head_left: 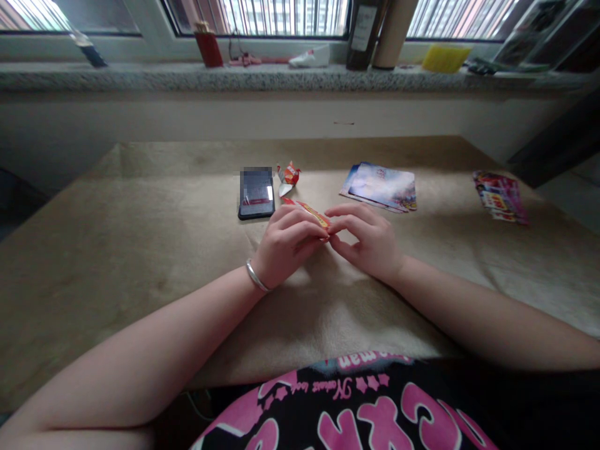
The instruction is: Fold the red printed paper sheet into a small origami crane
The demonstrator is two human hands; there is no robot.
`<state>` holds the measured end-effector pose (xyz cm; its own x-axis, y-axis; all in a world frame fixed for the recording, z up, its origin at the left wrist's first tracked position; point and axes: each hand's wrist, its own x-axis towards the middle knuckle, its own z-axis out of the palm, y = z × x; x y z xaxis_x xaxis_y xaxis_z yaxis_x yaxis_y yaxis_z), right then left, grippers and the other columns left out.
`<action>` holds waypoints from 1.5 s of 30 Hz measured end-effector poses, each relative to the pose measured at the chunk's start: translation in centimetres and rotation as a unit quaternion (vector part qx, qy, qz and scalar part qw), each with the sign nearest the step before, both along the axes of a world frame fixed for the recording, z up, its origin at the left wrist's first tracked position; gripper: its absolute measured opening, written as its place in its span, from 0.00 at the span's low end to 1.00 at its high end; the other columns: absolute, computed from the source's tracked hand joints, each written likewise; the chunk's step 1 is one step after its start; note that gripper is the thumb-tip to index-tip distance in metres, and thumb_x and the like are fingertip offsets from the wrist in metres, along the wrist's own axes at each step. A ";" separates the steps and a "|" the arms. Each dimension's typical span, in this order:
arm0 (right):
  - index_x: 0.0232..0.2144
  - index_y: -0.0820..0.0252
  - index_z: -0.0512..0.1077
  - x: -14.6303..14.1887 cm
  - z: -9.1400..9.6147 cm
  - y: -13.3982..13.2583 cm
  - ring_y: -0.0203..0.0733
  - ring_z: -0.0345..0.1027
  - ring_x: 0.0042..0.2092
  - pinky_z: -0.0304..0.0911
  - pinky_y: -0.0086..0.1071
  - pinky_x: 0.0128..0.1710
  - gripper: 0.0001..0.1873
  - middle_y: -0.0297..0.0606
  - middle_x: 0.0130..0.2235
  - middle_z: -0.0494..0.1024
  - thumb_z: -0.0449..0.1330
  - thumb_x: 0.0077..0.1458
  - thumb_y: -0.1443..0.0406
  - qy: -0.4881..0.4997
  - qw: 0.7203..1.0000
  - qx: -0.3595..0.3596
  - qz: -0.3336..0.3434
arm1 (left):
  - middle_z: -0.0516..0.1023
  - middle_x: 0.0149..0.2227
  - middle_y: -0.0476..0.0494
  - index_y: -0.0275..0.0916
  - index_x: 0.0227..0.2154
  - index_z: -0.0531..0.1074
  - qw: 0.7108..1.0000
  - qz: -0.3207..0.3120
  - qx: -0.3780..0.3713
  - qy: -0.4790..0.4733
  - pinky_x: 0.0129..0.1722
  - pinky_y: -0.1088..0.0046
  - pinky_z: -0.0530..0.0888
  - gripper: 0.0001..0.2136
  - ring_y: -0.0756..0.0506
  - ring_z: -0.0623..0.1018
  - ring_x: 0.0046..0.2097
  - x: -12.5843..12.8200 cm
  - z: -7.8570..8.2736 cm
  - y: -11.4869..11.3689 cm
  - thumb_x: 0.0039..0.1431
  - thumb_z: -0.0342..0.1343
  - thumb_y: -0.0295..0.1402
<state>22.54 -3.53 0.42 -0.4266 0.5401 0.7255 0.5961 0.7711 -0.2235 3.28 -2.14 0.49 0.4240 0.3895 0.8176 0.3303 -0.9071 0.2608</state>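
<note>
Both my hands meet over the middle of the brown paper-covered table (140, 250). My left hand (285, 244), with a silver bangle on its wrist, is closed with its fingers curled over a small folded piece of red and yellow printed paper (313, 214). My right hand (368, 240) pinches the same paper at its right end, fingertips pressed together. Most of the paper is hidden under my fingers. Just beyond my hands lies a small folded paper figure (288, 177) in red, orange and white.
A dark phone (255, 194) lies face up left of the paper figure. A stack of printed sheets (382, 186) sits to the right, and more colourful sheets (500, 197) near the right edge. The stone windowsill (281, 78) behind holds a red cup, bottles and a yellow object.
</note>
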 end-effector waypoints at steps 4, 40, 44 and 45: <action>0.35 0.54 0.70 0.2 -0.3 0.6 0.43 0.68 0.47 0.66 0.40 0.47 0.07 0.40 0.45 0.74 0.59 0.51 0.67 0.021 0.999 -0.025 0.012 | 0.78 0.33 0.49 0.42 0.31 0.74 1.000 -0.018 -0.007 -0.008 0.45 0.67 0.70 0.02 0.49 0.73 0.39 -0.2 0.0 0.2 0.54 0.60 0.29; 0.33 0.52 0.71 1.2 0.5 0.9 0.42 0.71 0.41 0.65 0.42 0.46 0.06 0.35 0.35 0.79 0.60 0.52 0.68 0.124 0.990 -0.021 0.061 | 0.75 0.33 0.47 0.41 0.32 0.75 0.964 -0.030 -0.205 -0.167 0.39 0.72 0.74 0.03 0.51 0.75 0.36 -0.6 -1.4 1.0 0.53 0.60 0.32; 0.31 0.52 0.72 1.1 0.5 1.0 0.42 0.72 0.41 0.66 0.43 0.46 0.04 0.33 0.33 0.79 0.60 0.51 0.68 0.126 0.990 -0.017 0.055 | 0.75 0.33 0.46 0.39 0.32 0.75 0.967 -0.020 -0.197 -0.161 0.38 0.72 0.75 0.04 0.50 0.75 0.36 -0.5 -1.5 1.0 0.54 0.60 0.32; 0.31 0.52 0.72 1.1 0.4 1.0 0.42 0.72 0.41 0.66 0.43 0.46 0.04 0.33 0.33 0.79 0.60 0.51 0.68 0.130 0.990 -0.018 0.051 | 0.75 0.33 0.46 0.39 0.31 0.75 0.967 -0.020 -0.197 -0.160 0.38 0.72 0.75 0.03 0.51 0.75 0.36 -0.5 -1.4 1.0 0.54 0.60 0.32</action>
